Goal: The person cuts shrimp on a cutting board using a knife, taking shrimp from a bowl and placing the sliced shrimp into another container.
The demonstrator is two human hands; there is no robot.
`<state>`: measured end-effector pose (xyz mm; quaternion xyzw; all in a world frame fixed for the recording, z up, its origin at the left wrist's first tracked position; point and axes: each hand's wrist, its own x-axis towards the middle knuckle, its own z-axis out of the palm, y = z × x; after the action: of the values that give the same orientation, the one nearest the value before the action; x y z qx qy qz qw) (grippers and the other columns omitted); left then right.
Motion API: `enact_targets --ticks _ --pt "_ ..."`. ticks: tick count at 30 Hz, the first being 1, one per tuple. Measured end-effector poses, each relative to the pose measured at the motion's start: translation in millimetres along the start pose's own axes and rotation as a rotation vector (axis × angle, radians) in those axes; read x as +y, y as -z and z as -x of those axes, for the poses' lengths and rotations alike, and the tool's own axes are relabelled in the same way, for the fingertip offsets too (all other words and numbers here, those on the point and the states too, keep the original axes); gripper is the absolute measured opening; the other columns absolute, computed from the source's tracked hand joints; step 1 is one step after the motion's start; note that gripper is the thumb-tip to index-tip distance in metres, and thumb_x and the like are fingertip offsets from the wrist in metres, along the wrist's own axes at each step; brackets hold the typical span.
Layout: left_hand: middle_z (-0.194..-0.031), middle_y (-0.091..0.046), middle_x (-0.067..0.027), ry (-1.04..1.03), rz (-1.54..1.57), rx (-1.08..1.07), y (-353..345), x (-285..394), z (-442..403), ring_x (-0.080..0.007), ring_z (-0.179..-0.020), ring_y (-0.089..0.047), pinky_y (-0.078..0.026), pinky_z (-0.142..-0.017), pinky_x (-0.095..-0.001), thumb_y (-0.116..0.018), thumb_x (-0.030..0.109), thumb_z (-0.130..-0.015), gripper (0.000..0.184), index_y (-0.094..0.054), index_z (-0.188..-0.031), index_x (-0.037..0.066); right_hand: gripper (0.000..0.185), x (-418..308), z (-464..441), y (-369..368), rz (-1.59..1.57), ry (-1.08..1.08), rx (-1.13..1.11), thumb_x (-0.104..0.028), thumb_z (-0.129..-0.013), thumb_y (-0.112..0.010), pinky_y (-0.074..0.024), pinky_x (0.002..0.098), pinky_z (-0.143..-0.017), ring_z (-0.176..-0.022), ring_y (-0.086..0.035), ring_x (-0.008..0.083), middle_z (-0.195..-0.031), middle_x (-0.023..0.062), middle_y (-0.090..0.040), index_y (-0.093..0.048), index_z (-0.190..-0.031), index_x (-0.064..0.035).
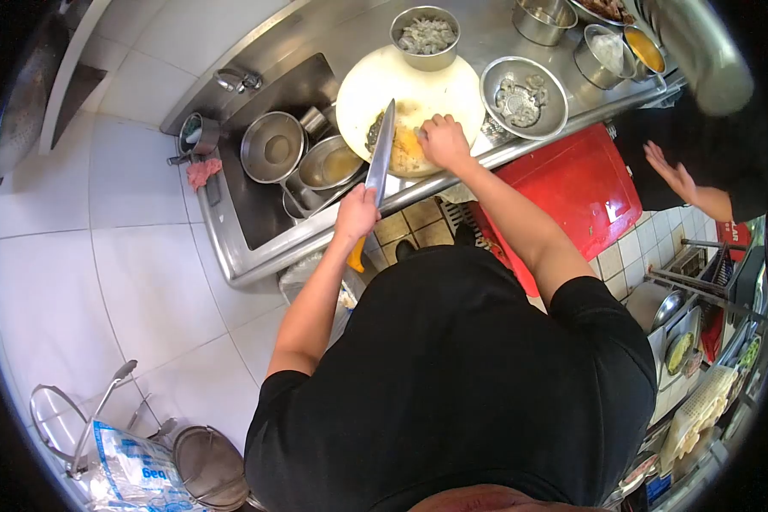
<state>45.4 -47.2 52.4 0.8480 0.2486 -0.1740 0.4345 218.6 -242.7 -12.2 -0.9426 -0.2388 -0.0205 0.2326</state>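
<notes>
My left hand grips a long knife; its yellow handle end sticks out below the fist and the blade points away from me over the round cutting board. Dark scraps lie beside the blade on the stained part of the board. Resting at the board's right side, my right hand has its fingers bent and together; whatever they may hold is hidden. A metal pot of pale chopped pieces stands on the board's far edge. Right of the board, a steel bowl contains greyish shrimp-like pieces.
At the left, a sink holds strainers and pans. Metal containers line the back right of the counter. A red lid or box top lies below the counter edge. Another person's hand is at the right.
</notes>
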Motion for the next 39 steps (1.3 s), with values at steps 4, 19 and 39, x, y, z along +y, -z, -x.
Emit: enact_targets --ticks 4,19,39 --pt "-0.065 -0.059 -0.0059 0.042 0.355 -0.184 -14 -32 -2 -0.0130 -0.038 -0.046 -0.041 -0.036 -0.0294 -0.041 0.031 -0.107 0.026 -0.056 -0.105 0.009 0.023 -10 13 5 0.029 0.007 -0.047 -0.018 -0.084 -0.067 -0.0484 0.0459 -0.093 -0.106 -0.061 0.0333 -0.107 0.0177 -0.067 -0.071 -0.104 -0.0057" --pt "-0.066 -0.060 -0.0091 0.126 0.642 -0.467 -23 -35 -49 -0.0146 -0.039 -0.046 -0.040 -0.038 -0.0306 -0.044 0.033 -0.105 0.023 -0.049 -0.103 0.011 0.023 -13 5 -4 -0.183 0.006 0.022 -0.007 -0.083 -0.058 -0.0516 0.0443 -0.089 -0.096 -0.064 0.0382 -0.096 0.0191 -0.068 -0.073 -0.101 -0.0053" --pt "-0.064 -0.060 -0.0084 0.091 0.436 -0.524 -5 -89 11 -0.0106 -0.036 -0.043 -0.039 -0.035 -0.0270 -0.046 0.035 -0.106 0.027 -0.055 -0.103 0.010 0.021 -22 -9 -19 -0.366 -0.504 0.021 -0.020 -0.075 -0.071 -0.0561 0.0376 -0.078 -0.080 -0.072 0.0329 -0.085 0.0171 -0.074 -0.076 -0.090 -0.0046"
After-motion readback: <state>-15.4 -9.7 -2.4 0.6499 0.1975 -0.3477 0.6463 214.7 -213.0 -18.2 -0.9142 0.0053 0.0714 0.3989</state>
